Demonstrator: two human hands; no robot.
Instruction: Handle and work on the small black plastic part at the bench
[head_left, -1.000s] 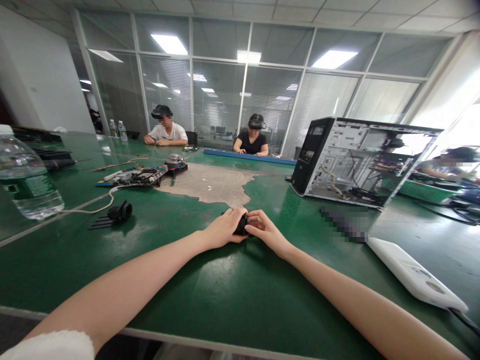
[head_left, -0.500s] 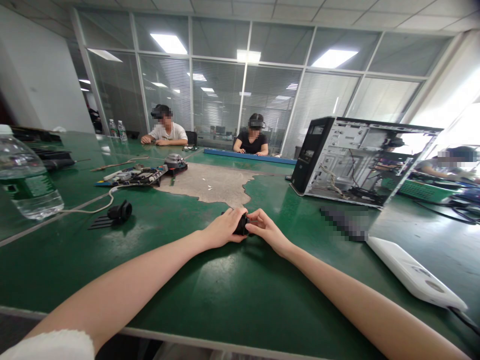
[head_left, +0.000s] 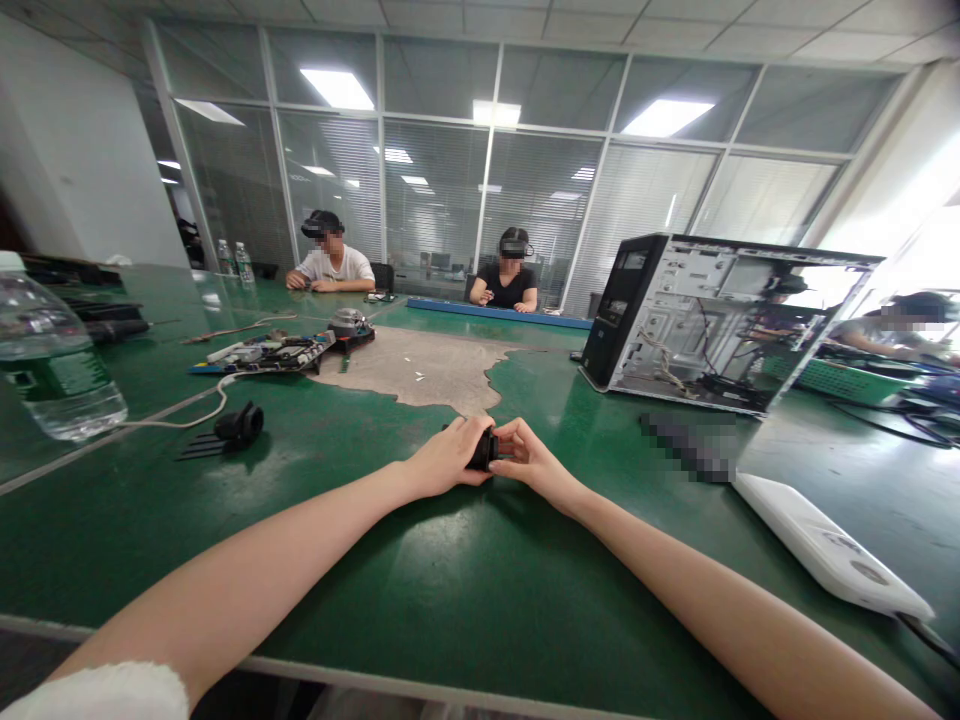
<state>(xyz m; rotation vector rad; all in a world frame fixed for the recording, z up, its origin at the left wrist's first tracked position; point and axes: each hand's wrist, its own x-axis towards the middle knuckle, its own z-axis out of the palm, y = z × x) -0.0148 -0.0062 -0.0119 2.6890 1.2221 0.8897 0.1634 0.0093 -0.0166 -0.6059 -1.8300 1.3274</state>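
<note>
Near the middle of the green table (head_left: 420, 640), a small black part (head_left: 482, 450) is between my two hands. My left hand (head_left: 448, 455) is wrapped over its left side, with the fingers on top and the thumb below. From the right, my right hand (head_left: 534, 462) pinches the part's right end with thumb and fingertips. Much of the part is hidden by the fingers. To the left lies another black piece (head_left: 240, 425), round at one end with several prongs.
A circuit board (head_left: 270, 352) with a cable lies at the left, near a water bottle (head_left: 64, 365). An open computer case (head_left: 705, 330) and a white power bank-like device (head_left: 832, 545) are at the right. People sit across the table.
My right thumb and fingers have shifted slightly on the black part's right end. My left hand looks the same. Across the table, one person's hand has risen a little.
</note>
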